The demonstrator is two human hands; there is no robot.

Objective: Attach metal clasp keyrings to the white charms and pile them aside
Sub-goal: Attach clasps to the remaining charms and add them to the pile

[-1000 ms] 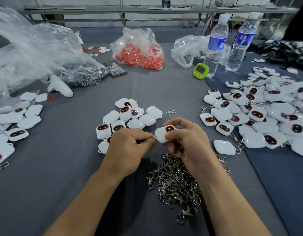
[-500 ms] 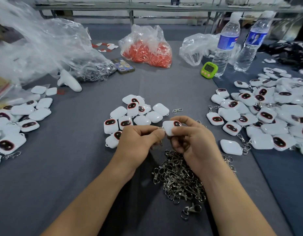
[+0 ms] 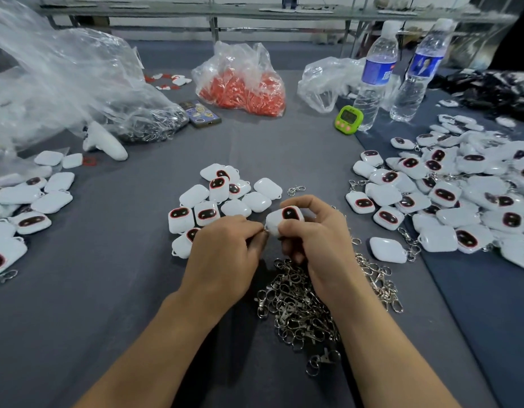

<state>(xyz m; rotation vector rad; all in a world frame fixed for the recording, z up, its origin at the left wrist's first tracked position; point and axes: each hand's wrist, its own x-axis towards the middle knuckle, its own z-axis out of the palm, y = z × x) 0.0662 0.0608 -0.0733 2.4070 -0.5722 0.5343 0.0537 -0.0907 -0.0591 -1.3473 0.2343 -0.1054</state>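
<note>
White charm (image 3: 287, 219) within right hand (image 3: 319, 245)

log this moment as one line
phase: attaching | right hand: holds white charm | left hand: pinches at its edge | keyring pile: by wrists

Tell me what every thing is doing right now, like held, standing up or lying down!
right hand: holds the white charm, face up.
left hand: pinches a small ring at that charm's edge.
keyring pile: loose on the table, below the hands.
middle charms: lying loose, some face down.
right charm pile: heaped, several with clasps on.
water bottles: upright, capped.
green timer: standing, screen unreadable.
</note>
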